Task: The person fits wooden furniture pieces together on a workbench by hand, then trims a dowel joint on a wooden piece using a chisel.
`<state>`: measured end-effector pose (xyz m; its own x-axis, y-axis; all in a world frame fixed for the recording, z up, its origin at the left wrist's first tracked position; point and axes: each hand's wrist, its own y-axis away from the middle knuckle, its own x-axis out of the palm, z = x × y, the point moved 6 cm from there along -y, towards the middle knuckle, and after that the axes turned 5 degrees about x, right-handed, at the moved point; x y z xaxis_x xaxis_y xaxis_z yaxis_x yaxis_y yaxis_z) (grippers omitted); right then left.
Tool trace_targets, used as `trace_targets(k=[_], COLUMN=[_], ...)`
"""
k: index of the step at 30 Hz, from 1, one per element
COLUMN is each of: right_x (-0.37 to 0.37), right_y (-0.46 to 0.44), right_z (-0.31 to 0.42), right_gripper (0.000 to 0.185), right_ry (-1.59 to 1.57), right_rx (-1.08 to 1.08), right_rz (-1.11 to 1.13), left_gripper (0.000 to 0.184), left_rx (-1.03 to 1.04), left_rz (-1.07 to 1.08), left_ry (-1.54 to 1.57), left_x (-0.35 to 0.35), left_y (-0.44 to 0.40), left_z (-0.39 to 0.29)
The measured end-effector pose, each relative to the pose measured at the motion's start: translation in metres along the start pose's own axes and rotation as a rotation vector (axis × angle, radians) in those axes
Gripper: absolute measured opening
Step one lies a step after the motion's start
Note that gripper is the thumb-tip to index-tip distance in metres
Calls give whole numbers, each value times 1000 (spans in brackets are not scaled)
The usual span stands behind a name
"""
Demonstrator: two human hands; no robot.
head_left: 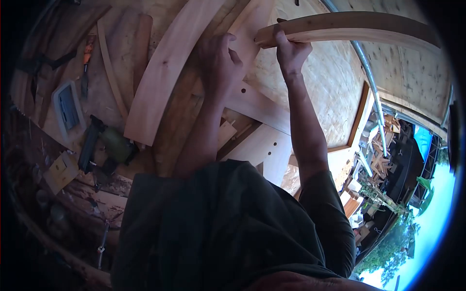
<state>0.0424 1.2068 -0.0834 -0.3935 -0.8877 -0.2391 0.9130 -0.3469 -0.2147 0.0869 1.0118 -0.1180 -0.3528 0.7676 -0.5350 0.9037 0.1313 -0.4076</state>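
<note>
Right grip point(292, 47) clasped the curved beam point(359, 27) by one end, its length sweeping rightward from there! Left grip point(221, 65) hung half-curled nearby, contents unclear; balance likely called for support farther along.

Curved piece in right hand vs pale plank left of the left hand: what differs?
Support: the curved piece is in the right hand's grip; the pale plank lies unheld.
Shape: the curved piece bends in a clear arc; the pale plank looks straighter.
Visible sides: the curved piece shows two long faces; the pale plank mostly one broad face.
Shared: both look like bare wood.
</note>
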Motion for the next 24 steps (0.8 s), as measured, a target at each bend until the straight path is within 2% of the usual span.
trace_targets(k=[4, 10, 13, 16, 19, 22, 24], right_x=[4, 23, 25, 20, 20, 21, 22], right_y=[1, 11, 10, 9, 13, 16, 16], right_z=[-7, 13, 16, 5, 13, 16, 13], right_gripper=[29, 25, 23, 20, 27, 36, 41], right_ry=[129, 422, 534, 426, 501, 400, 387], right_rx=[-49, -382, -397, -319, -464, -160, -118], right_rz=[30, 89, 71, 46, 63, 160, 259], left_gripper=[28, 29, 28, 27, 30, 37, 41], left_rx=[16, 27, 12, 11, 35, 81, 118], left_rz=[-36, -34, -3, -5, 20, 101, 158], left_ry=[-26, -42, -50, -45, -60, -133, -188], left_x=[0, 2, 0, 0, 4, 2, 3], left_y=[-1, -1, -1, 1, 2, 1, -1], left_z=[-1, 1, 0, 0, 2, -11, -18])
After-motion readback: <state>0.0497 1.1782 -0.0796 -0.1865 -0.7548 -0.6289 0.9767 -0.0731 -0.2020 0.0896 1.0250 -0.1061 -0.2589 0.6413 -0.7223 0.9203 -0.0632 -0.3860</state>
